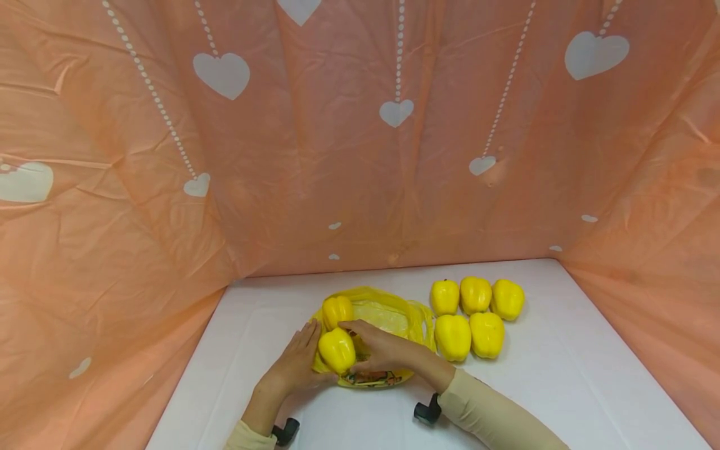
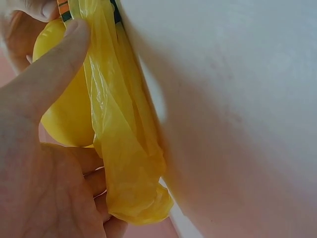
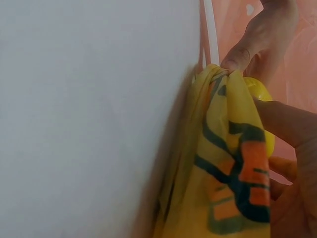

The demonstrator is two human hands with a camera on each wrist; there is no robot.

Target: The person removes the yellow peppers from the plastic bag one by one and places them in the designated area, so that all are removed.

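Note:
A yellow plastic bag lies with its mouth spread wide on the table. My right hand grips a yellow bell pepper over the bag's left side. A second bell pepper sits just behind it, at the bag's far left. My left hand holds the bag's left edge; in the left wrist view its thumb lies on the rim beside the pepper, with fingers behind the plastic. In the right wrist view, the bag's printed side hides part of the right hand's grip.
Several yellow bell peppers stand in two rows right of the bag, close to its handles. The white table is bounded at the back and sides by an orange curtain with white hearts.

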